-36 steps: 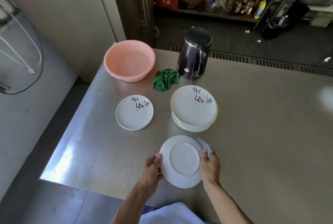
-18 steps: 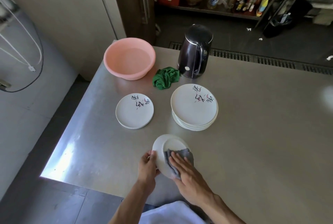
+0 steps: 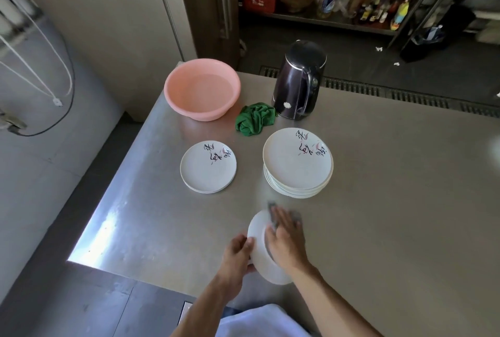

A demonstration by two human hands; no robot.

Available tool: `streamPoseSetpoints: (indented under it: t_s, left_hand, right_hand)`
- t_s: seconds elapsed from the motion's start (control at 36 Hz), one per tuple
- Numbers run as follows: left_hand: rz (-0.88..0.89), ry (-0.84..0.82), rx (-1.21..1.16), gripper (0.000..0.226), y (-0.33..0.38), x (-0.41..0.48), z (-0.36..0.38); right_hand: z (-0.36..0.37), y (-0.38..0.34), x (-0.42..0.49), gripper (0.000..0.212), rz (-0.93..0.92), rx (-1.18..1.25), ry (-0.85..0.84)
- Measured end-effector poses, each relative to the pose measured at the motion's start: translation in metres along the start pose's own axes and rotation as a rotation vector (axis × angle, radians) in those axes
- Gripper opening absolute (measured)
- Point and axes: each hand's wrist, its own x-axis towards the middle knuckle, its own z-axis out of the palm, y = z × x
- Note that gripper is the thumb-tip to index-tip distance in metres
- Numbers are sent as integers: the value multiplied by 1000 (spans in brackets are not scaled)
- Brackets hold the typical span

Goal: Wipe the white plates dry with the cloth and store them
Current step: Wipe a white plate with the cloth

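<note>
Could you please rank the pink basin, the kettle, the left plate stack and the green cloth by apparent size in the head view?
1. Pink basin and dark kettle: too alike to rank, the basin wider, the kettle taller.
2. Left plate stack, though it sits nearer the camera.
3. Green cloth, clearly smallest.

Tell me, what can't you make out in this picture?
Head view only:
- Grey wiping cloth: motion-blurred, mostly under the right hand.
- Face of the held white round plate: tilted, covered by that hand.
- Tall stack of white plates: rims overlap, count unclear.
- Bottles on the far shelf: too small to identify.
</note>
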Motion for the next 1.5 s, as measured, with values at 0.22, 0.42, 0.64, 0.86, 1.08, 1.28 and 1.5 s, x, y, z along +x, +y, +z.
streamPoseSetpoints:
  t_s: [0.22, 0.42, 0.64, 0.86, 1.08, 1.28, 1.5]
  left_hand:
    - [79, -61, -78, 21, 0, 0, -1]
    - [116, -127, -129, 14, 3, 0, 4]
    - [32, -156, -148, 21, 18, 1, 8]
    - [26, -201, -23, 24, 16, -7, 3]
    - [39, -184, -18, 25, 17, -4, 8]
    - [37, -160, -151, 29, 9, -4, 12]
    - [-9, -220, -27, 39, 24, -1, 8]
  right_hand:
    - [-12, -1, -15, 54, -343, 110, -39]
    - [-9, 5, 3, 51, -91, 188, 147]
    - [-14, 0, 6, 43, 104, 354, -14]
    - [-15, 10, -2, 47, -138, 291, -9]
    - [-16, -3, -22, 46, -377, 273, -21]
    - [-19, -6, 3, 43, 85, 324, 91]
    - [-18, -9, -16, 40, -302, 456, -74]
